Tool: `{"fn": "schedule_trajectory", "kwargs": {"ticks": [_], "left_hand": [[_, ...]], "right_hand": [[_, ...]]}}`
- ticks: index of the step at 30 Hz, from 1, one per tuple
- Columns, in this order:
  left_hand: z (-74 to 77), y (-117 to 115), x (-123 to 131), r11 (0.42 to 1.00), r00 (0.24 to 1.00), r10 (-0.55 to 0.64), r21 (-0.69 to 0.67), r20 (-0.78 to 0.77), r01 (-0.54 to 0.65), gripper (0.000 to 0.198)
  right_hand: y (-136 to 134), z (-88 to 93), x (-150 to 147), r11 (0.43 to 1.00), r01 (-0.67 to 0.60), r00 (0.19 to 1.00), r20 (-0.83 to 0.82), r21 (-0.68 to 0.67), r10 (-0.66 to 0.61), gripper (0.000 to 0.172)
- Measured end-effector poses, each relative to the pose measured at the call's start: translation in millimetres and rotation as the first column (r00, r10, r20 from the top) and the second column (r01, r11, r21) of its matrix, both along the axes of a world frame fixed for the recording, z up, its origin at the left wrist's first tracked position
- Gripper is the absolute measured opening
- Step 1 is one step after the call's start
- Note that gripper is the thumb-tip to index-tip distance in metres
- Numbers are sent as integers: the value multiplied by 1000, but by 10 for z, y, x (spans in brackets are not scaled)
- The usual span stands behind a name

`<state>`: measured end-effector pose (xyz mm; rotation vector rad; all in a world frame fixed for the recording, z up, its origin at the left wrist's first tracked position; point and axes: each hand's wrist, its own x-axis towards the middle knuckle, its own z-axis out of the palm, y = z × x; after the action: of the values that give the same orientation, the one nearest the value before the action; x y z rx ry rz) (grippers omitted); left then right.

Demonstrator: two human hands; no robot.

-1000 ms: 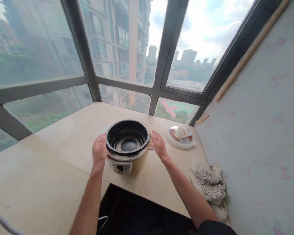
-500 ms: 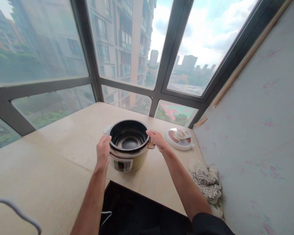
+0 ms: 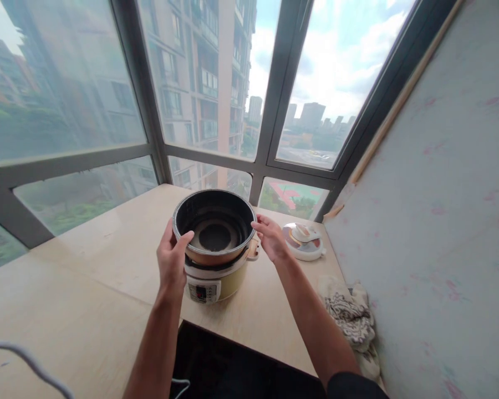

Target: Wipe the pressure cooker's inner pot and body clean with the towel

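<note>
A black-lined inner pot (image 3: pixel 214 235) with a coppery outside is raised partly out of the pressure cooker (image 3: pixel 228 282), which stands on the pale counter. My left hand (image 3: pixel 172 255) grips the pot's left rim, its thumb over the inner edge. On the opposite side, my right hand (image 3: pixel 270 237) pinches the right rim between thumb and fingers. Inside, the pot shows a dark round bottom and nothing else. The cooker's control panel (image 3: pixel 203 291) faces toward me. To its right lies the cooker's lid (image 3: pixel 303 241), handle up.
A crumpled patterned cloth (image 3: pixel 351 318) lies against the right wall (image 3: pixel 441 249). Windows with grey frames (image 3: pixel 210 155) border the counter (image 3: pixel 95 255) at the back and left. A grey cable (image 3: pixel 29 363) crosses the lower left. A dark panel (image 3: pixel 233 366) sits at the front edge.
Both hands have lifted the inner pot upward, so its coppery side now shows above the cooker's rim. The view has tilted slightly. Lid and cloth lie where they were.
</note>
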<state>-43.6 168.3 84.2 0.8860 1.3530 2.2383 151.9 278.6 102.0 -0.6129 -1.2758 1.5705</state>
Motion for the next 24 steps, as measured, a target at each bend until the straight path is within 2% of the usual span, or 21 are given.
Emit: {"fn": "schedule_trajectory", "kwargs": {"ticks": [2,4,6,8,10,12,15,16,20,24], "left_hand": [[220,-57,199,989,996,-80,123,-33,83,62],[381,-110,416,975,987,-136,164,-82,148,71],[448,-151,649,966,974,-181,163,-133,202,79],[413,-170,900,955,954,-237,133,-185,264,85],[287,-164,1170,936,922,-316,89,-223,342,88],[93,-142,1448,908,890,-401,34,-217,418,91],[-275,-125,1832,814,809,-581,-46,-92,579,94],[-408,-133,1938,780,780,-625,-67,-38,622,94],[-899,-225,2191,753,767,-633,-147,103,641,96],[-1197,-309,2206,756,800,-582,-266,147,598,95]], "right_hand": [[-98,128,59,996,49,993,-112,74,-41,45],[-209,239,188,983,138,972,-206,124,-111,51],[-331,315,406,956,259,940,-264,138,-217,55],[-460,344,705,913,388,893,-295,127,-339,56],[-595,314,1050,859,499,841,-302,110,-450,56],[-734,217,1391,794,601,781,-280,90,-559,56],[-939,-68,1808,681,733,664,-229,10,-712,59],[-1005,-195,1912,658,752,641,-204,-25,-740,61],[-1229,-751,2153,638,754,631,-95,-160,-770,64],[-1351,-1200,2185,612,732,621,-79,-298,-780,71]]}}
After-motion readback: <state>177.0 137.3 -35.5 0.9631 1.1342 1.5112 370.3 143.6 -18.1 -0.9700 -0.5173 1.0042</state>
